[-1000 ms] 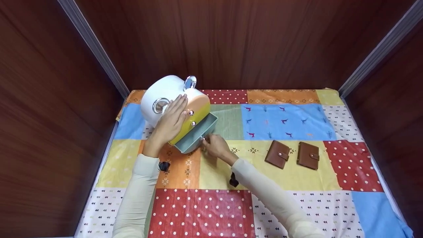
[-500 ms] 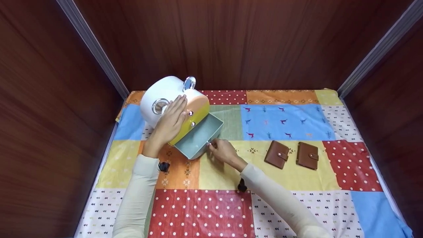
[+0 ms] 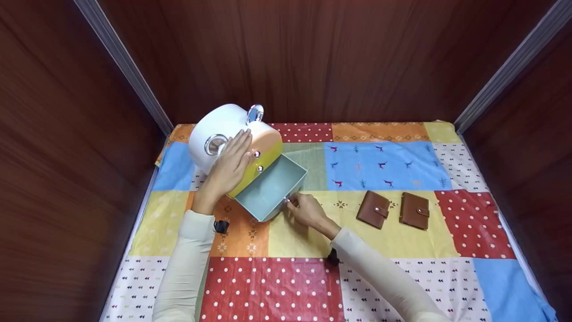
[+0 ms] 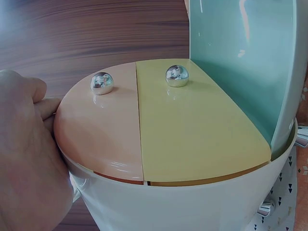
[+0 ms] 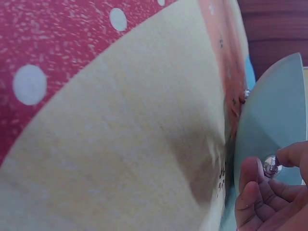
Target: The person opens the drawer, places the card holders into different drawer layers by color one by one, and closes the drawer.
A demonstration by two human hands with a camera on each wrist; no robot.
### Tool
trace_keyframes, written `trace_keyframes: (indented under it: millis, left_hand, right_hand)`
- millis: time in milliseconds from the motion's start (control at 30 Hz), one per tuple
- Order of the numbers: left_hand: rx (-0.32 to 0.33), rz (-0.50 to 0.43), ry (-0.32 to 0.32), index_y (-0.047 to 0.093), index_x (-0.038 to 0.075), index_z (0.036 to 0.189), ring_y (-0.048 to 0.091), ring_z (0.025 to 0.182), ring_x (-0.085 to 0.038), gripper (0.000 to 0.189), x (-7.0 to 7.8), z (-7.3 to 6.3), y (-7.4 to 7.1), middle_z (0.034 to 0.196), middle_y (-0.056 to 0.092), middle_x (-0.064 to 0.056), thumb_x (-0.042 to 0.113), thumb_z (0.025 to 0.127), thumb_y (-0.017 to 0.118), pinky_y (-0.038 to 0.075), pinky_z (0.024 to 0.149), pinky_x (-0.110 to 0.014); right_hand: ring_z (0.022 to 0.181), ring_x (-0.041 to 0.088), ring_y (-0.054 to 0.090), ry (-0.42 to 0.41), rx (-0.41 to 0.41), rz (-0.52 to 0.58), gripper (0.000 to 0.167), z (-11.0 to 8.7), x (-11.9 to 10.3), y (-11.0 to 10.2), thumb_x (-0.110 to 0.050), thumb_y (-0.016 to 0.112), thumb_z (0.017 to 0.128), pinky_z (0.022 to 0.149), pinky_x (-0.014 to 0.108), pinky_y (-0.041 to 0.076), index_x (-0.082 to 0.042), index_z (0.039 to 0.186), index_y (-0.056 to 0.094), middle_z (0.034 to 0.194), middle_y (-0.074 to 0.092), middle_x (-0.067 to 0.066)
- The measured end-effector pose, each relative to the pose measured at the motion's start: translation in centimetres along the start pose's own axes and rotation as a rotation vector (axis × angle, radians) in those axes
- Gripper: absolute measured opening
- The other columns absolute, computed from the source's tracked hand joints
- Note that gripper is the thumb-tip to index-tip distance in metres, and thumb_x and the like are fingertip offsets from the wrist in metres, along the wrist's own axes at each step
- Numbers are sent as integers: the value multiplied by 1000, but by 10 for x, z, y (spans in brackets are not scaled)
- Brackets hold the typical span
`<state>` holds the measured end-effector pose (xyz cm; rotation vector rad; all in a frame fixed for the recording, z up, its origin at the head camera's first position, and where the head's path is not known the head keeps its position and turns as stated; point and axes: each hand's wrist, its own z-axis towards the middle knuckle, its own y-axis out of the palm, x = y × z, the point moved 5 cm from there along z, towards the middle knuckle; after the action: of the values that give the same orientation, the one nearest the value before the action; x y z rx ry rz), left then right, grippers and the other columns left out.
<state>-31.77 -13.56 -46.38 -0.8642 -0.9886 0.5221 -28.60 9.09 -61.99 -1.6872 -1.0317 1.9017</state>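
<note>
A white round-sided mini drawer cabinet (image 3: 210,123) stands tilted to the view at the back left, with a peach drawer front (image 4: 108,130) and a yellow drawer front (image 4: 202,130), each with a silver knob. Its lowest, pale green drawer (image 3: 270,185) is pulled well out. My left hand (image 3: 228,170) rests flat along the cabinet's top, fingers straight. By the green drawer's front, my right hand (image 3: 308,210) pinches its silver knob (image 5: 271,166) between thumb and fingers.
Two brown snap-strap wallets, a left one (image 3: 373,209) and a right one (image 3: 414,210), lie on the patchwork tablecloth (image 3: 272,286) to the right. A silver round ear-like piece (image 3: 255,114) sticks up from the cabinet. Wood-look panels (image 3: 313,58) enclose the table.
My right hand has drawn the green drawer farther out, toward the front right, showing more of its inside. The left hand stays on the cabinet.
</note>
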Motion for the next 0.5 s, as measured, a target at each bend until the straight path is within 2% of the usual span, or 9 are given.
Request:
trace_keyframes:
  millis: [267,500]
  left_hand:
    - [-10,4,-13,26,10,169,14,168,-25,56,-1,0,1,179,21,-4,28,117,34,5,139,-43]
    - [-12,6,-15,25,10,169,13,168,-25,56,0,0,1,179,20,-3,30,117,33,4,139,-43]
  right_hand:
    - [72,16,65,2,12,-8,21,-6,3,-1,-24,67,104,69,38,59,-6,101,76,86,77,5]
    - [78,19,69,-9,-8,6,19,-9,4,-1,-24,67,104,75,39,62,-7,103,76,92,79,8]
